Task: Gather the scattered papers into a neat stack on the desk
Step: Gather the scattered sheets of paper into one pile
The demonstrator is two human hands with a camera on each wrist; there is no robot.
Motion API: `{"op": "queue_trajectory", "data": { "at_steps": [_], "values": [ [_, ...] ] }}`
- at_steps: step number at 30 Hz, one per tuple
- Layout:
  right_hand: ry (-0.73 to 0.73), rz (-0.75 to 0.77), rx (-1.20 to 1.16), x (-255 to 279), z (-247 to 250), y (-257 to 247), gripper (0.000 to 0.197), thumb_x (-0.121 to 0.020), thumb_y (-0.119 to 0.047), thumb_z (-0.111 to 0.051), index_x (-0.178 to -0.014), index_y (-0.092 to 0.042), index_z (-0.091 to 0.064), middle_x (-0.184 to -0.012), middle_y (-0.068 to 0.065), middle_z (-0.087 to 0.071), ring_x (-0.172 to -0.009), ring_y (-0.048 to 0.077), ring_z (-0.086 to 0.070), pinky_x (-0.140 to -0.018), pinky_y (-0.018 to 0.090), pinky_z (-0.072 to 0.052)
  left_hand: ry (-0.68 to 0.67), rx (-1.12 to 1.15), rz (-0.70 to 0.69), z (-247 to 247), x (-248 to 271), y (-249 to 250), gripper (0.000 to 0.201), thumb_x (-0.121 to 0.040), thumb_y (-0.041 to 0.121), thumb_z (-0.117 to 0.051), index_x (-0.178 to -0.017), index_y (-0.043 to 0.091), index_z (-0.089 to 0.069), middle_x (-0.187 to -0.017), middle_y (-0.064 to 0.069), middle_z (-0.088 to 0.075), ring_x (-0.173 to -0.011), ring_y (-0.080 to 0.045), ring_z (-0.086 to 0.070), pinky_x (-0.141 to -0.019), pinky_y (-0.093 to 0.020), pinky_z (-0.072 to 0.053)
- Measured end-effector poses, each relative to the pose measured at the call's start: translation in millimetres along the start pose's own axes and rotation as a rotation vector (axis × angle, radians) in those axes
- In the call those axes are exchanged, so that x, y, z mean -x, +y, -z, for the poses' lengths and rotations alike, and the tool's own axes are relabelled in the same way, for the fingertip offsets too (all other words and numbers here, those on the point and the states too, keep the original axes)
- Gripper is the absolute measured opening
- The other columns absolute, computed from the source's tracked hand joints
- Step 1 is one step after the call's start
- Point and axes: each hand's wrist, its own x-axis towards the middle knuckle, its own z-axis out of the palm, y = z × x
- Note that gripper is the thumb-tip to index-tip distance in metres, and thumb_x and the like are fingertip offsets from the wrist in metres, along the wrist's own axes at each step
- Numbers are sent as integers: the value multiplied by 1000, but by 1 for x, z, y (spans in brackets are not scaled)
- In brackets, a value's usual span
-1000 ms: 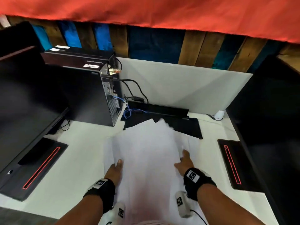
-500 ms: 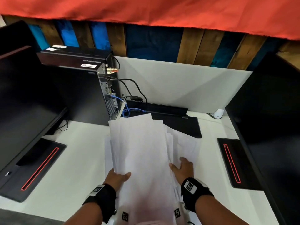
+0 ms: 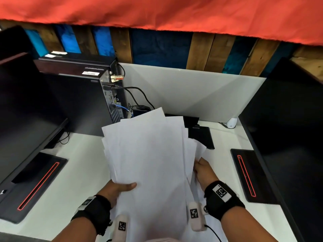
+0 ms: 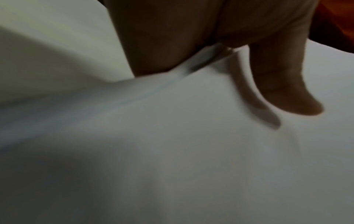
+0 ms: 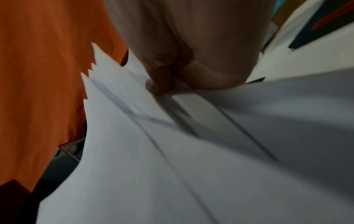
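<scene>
A loose bundle of several white papers (image 3: 150,154) is tilted up off the white desk (image 3: 75,172), its far corners fanned out unevenly. My left hand (image 3: 120,187) grips the bundle's left edge, thumb on top; the left wrist view shows that thumb (image 4: 283,94) pressing on the paper (image 4: 172,151). My right hand (image 3: 202,172) holds the bundle's right edge. In the right wrist view its thumb (image 5: 159,81) pinches the staggered sheets (image 5: 172,151), whose corners stick out like teeth. Both hands' fingers under the paper are hidden.
A black computer tower (image 3: 83,102) with cables stands at the back left. Dark monitors (image 3: 26,110) (image 3: 288,128) flank the desk, their red-lined bases (image 3: 35,186) (image 3: 248,173) on either side. A black device (image 3: 199,135) lies behind the papers before a white partition (image 3: 192,91).
The papers went from lying flat on the desk under my spread hands to being gripped at both sides and tilted up towards me, drawn into a narrower bundle.
</scene>
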Motion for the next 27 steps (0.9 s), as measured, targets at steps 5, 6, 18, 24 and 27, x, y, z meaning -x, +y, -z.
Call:
{"op": "queue_trajectory", "data": {
  "at_steps": [5, 6, 18, 24, 27],
  "values": [
    [39, 24, 208, 4, -5, -11, 23, -95, -25, -50, -112, -13, -61, -105, 4, -68, -92, 21, -63, -80, 29, -48, 2, 51, -16, -5, -2, 0, 89, -14, 12, -97, -98, 1, -71, -101, -22, -73, -83, -32, -73, -73, -44, -60],
    [79, 47, 222, 5, -6, -10, 28, -96, -27, -48, -121, -16, -55, -112, 0, -63, -97, 18, -59, -86, 29, -45, 1, 50, -15, -6, -3, 0, 88, -14, 12, -97, -98, 1, -71, -102, -23, -72, -84, -33, -73, -74, -45, -59],
    [290, 283, 172, 0, 9, -13, 19, -86, -18, -63, -105, -17, -66, -96, -2, -67, -90, 17, -62, -83, 31, -51, -8, -30, 19, -11, -2, 8, 85, -21, 15, -97, -102, 2, -71, -106, -24, -71, -96, -39, -69, -88, -51, -53],
    [428, 532, 249, 12, 5, -36, 17, -91, -6, -50, -88, -13, -65, -84, 4, -66, -79, 11, -62, -77, 26, -50, 9, -36, 30, -11, -4, 7, 91, -23, 15, -97, -107, -3, -68, -108, -25, -70, -100, -40, -67, -91, -53, -52],
    [501, 657, 212, 17, 6, -67, 14, -93, -8, -53, -87, -14, -64, -77, -6, -63, -71, -9, -57, -75, 15, -46, 64, -31, 41, -9, -7, 4, 97, -18, 20, -98, -107, -4, -68, -106, -24, -71, -99, -40, -68, -91, -51, -52]
  ]
}}
